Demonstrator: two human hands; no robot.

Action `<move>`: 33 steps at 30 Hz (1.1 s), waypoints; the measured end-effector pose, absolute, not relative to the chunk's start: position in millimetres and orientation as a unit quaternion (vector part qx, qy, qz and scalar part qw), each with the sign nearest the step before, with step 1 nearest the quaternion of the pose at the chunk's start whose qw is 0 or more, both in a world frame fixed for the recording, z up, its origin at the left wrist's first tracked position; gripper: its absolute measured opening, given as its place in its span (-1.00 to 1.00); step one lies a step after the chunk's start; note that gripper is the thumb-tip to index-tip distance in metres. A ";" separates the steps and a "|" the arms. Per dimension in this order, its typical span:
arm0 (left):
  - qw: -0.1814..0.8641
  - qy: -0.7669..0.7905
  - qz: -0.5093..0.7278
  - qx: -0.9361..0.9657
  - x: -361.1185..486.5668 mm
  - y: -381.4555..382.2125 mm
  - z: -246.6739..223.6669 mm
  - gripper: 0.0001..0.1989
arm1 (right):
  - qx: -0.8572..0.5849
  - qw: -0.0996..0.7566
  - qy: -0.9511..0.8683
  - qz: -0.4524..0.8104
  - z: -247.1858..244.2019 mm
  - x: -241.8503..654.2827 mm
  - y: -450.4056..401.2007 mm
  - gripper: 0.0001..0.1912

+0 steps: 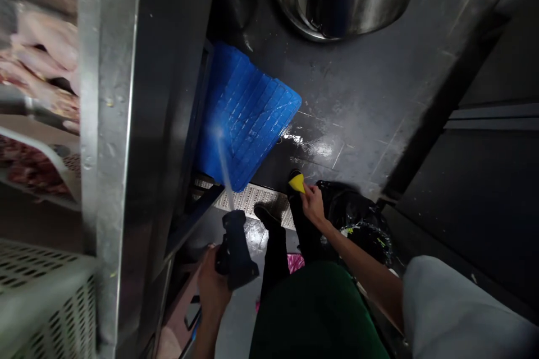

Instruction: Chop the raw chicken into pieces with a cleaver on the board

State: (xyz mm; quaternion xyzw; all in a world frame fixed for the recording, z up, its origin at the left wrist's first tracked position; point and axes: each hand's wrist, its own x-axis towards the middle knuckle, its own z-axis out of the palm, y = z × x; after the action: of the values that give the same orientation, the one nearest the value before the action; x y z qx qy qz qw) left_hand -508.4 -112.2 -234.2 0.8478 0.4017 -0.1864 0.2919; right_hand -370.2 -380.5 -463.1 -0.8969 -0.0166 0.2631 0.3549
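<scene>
My left hand (213,277) is closed round a black water sprayer (236,249), part of which hides the fingers. A jet of water shoots from the sprayer onto a wet blue plastic crate (256,106) that leans by the steel counter, partly under its edge. Farther right, my right hand (314,205) grips a small yellow wedge-shaped tool (297,183), perhaps a scraper. It is held over my dark shoe, apart from the crate.
Raw poultry (46,50) and a white perforated basket (50,291) sit on the steel counter (109,151) at left. Large steel pots (362,0) stand on the wet floor (337,101). A drain grate (248,195) runs under my feet, and a black bag (357,216) lies beside my right arm.
</scene>
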 end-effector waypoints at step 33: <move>0.394 0.323 -0.221 0.832 -523.4 -151.7 -166.7 -0.59 | -0.884 0.401 0.071 0.230 -398.9 -415.5 -419.0 -0.49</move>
State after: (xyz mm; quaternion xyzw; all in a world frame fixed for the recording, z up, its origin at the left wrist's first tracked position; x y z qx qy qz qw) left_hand -523.4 -151.7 -166.7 0.8318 0.3230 -0.2207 0.3937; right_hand -415.5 -419.0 -398.9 -0.8839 0.0706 0.2304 0.4007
